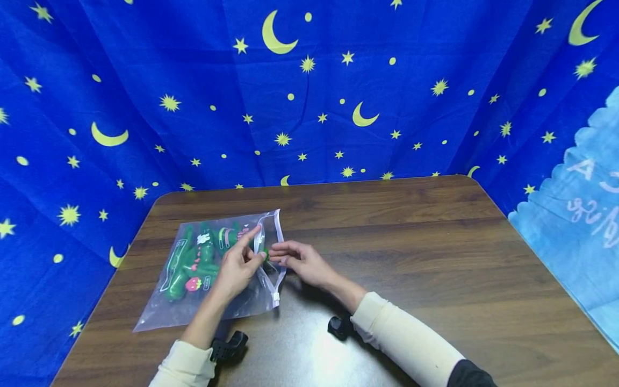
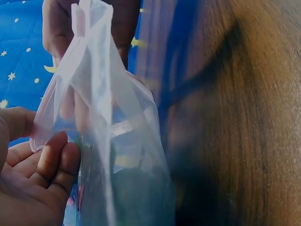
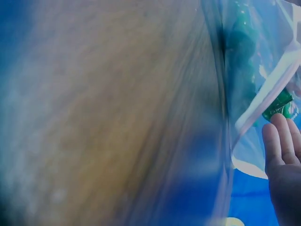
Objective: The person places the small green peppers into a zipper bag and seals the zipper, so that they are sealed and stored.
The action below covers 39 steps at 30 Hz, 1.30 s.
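Observation:
A clear zip bag (image 1: 159, 314) with a white slider lies on the table, its mouth spread toward the right. Inside it are glossy green, balloon-like shapes (image 1: 176, 287), seen through printed pictures of a rabbit and a strawberry. My left hand (image 1: 237, 271) pinches the edge of the bag's mouth between thumb and fingers, also plain in the left wrist view. At the mouth, my right hand (image 1: 307, 263) reaches in with fingers nearly straight. In the right wrist view its fingertips (image 3: 280, 123) meet a shiny green end (image 3: 277, 106); whether they grip it is hidden.
The brown wooden table (image 1: 411, 258) extends to the right of the bag. A blue curtain (image 1: 319, 97) with yellow moons and stars stands behind it. A light-blue cloth (image 1: 580, 215) with lettering hangs at the right edge. Both wrists carry black camera mounts (image 1: 229, 345).

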Available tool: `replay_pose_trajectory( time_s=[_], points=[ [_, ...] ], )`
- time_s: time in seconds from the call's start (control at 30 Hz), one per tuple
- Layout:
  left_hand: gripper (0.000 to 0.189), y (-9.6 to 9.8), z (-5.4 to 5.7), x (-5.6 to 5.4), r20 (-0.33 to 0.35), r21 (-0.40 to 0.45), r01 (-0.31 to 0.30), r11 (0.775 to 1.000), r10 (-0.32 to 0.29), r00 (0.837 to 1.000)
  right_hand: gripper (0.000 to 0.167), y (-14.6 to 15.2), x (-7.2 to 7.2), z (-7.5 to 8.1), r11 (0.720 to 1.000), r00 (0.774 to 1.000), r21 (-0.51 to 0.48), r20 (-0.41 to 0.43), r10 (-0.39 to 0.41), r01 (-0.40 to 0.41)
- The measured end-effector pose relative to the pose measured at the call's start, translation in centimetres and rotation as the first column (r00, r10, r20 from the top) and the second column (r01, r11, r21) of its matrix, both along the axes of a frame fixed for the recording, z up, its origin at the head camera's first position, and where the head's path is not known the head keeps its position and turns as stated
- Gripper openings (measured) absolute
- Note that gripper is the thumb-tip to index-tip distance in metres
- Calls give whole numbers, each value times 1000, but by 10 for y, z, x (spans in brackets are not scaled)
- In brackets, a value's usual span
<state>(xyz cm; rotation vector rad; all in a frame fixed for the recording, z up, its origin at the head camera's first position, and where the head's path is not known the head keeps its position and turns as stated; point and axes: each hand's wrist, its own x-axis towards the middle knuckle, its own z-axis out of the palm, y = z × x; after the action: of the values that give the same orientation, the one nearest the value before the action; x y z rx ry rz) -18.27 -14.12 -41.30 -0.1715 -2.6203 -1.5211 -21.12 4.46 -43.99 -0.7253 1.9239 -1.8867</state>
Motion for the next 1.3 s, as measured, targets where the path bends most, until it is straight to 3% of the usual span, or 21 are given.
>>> replay_pose_trajectory(
  time_s=[0.17, 0.23, 0.3, 0.4, 0.47, 0.6, 0.8, 1.03, 1.13, 1.3],
  points=[
    [63, 2, 3, 1, -19, 14, 8, 1000, -7, 1000, 42, -10, 0, 0, 1000, 1000, -12, 30, 5, -4],
    [61, 7, 14, 6, -13, 16, 7, 1000, -7, 1000, 42, -15, 1, -2, 1000, 1000, -4, 25, 15, -15],
    [61, 7, 15, 6, -20, 22, 8, 1000, -8, 1000, 42, -17, 3, -2, 1000, 1000, 1, 21, 19, -19],
    [61, 8, 14, 5, -24, 26, 12, 1000, -12, 1000, 41, -16, 3, -2, 1000, 999, -6, 44, 1, -1],
    [62, 5, 5, 1, -41, 36, 18, 999, -17, 999, 41, -13, 2, -1, 1000, 998, -20, 63, -9, 10],
    [61, 5, 5, 1, -34, 33, 17, 999, -16, 999, 41, -5, 1, -2, 999, 998, -41, 65, 1, 2],
    [61, 6, 4, -1, -32, -13, 1, 1000, -1, 999, 36, 6, 6, -1, 998, 997, 45, -65, -34, 37],
    [60, 9, 3, -1, -104, -66, -11, 998, 4, 995, 31, 21, 21, 4, 983, 972, 122, -203, -114, 141],
    [61, 11, 3, -1, -136, -95, -27, 995, 14, 991, 28, 27, 28, 8, 957, 950, 180, -260, -175, 226],
    [60, 14, 2, -1, -176, -142, -47, 989, 21, 984, 22, 34, 38, 10, 889, 912, 301, -331, -243, 346]
  ],
)
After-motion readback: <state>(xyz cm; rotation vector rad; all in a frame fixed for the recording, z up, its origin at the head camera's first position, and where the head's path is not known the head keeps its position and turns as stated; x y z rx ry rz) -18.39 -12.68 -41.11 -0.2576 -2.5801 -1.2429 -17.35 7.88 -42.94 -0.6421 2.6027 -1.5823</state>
